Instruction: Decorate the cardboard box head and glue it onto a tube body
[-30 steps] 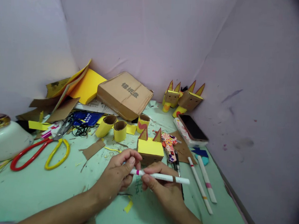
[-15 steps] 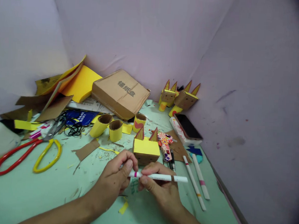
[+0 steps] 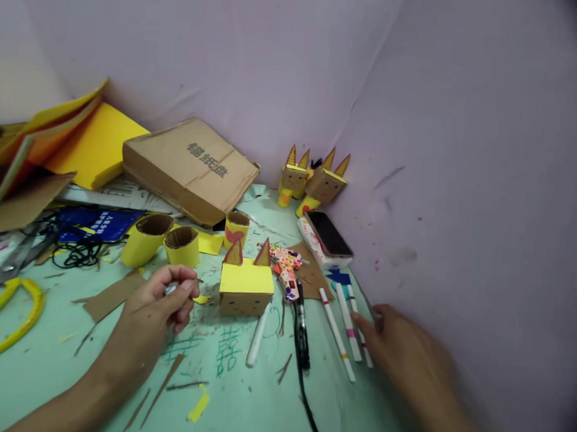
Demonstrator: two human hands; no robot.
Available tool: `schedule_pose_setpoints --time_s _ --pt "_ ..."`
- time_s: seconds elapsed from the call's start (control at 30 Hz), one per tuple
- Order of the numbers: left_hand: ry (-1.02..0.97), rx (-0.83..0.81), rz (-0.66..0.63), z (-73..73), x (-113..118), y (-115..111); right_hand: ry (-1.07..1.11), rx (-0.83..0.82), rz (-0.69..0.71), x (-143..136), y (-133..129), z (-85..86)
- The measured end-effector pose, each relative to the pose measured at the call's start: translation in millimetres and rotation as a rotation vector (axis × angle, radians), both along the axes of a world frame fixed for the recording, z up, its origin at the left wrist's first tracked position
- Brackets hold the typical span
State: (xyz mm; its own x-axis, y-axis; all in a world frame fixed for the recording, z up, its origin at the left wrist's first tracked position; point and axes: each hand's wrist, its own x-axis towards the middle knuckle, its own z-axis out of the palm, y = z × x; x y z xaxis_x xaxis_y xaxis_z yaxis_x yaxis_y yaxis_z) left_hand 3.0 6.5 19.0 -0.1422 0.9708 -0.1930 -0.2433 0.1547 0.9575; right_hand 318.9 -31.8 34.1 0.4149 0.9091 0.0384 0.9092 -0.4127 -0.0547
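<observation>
My left hand (image 3: 155, 309) hovers over the table with curled fingers, pinching something small and bluish-white that is mostly hidden. At the right, my right hand (image 3: 407, 357), slightly blurred, is beside the wall with thumb and forefinger apart. Its thumb is against or just beside a white marker (image 3: 367, 353), and two more lie alongside: one with a pink band (image 3: 345, 316) and one with an orange band (image 3: 335, 331). Between the hands stands a small cardboard box head (image 3: 245, 302) with a yellow top, two pointed ears and drawn dots. Another white marker (image 3: 257, 340) leans near its base.
Yellow-wrapped tubes (image 3: 181, 246), a flat carton (image 3: 189, 166) and yellow sheets (image 3: 103, 142) are behind. Scissors (image 3: 26, 318) lie left. A patterned glue gun (image 3: 288, 271), its black cord (image 3: 303, 391), a phone (image 3: 329, 233) and two finished cardboard figures (image 3: 323, 185) are right of centre.
My right hand has moved right, away from my left hand, and the marker with the brown band has left the grip between them. A third marker now lies at the right. The view has shifted right.
</observation>
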Motion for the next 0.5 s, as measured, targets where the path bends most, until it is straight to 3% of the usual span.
schedule_pose_setpoints --time_s 0.1,0.2,0.27,0.37,0.5 --pt "0.005 0.059 0.009 4.0 0 -4 0.168 0.193 0.073 -29 -2 2.1" --pt "0.068 0.087 -0.032 5.3 -2 -8 0.401 0.037 0.313 -75 0 -1.2" --pt "0.167 0.12 -0.056 4.8 -5 -10 0.347 -0.061 0.378 -106 4 -7.5" --pt "0.347 0.199 -0.06 5.7 -8 -12 0.262 -0.075 0.393 -136 11 -16.2" --pt "0.45 0.26 -0.069 13.6 -5 -17 0.225 -0.112 0.381 -137 15 -19.0"
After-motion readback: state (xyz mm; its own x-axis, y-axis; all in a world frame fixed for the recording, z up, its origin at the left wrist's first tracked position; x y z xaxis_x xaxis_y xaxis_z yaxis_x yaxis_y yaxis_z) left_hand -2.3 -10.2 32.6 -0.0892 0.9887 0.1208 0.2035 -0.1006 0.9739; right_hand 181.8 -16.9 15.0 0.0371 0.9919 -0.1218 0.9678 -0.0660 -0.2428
